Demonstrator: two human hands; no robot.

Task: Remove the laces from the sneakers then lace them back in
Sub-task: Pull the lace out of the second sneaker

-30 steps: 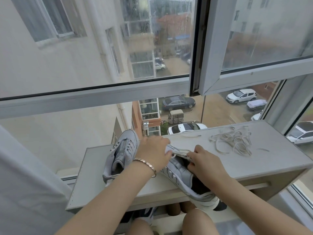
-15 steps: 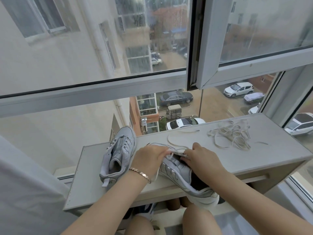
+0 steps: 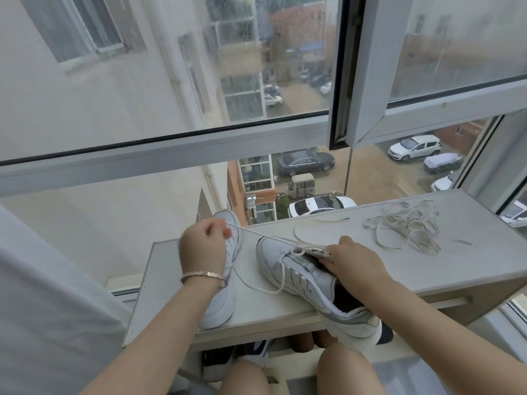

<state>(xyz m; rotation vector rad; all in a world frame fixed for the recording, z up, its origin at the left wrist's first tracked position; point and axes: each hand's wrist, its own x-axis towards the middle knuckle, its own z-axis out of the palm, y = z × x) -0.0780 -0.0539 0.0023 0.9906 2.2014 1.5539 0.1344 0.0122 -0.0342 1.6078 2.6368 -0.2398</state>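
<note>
Head | left fingers pinch lace taut | right fingers grip sneaker

Smooth leather-like sneaker; matt shelf

On the bench, the first sneaker stands at lower centre-left, behind the left hand. The second sneaker lies right of it, heel overhanging the near edge, under the right hand. A lace runs from that sneaker to the left hand. Loose laces lie farther right.
</note>
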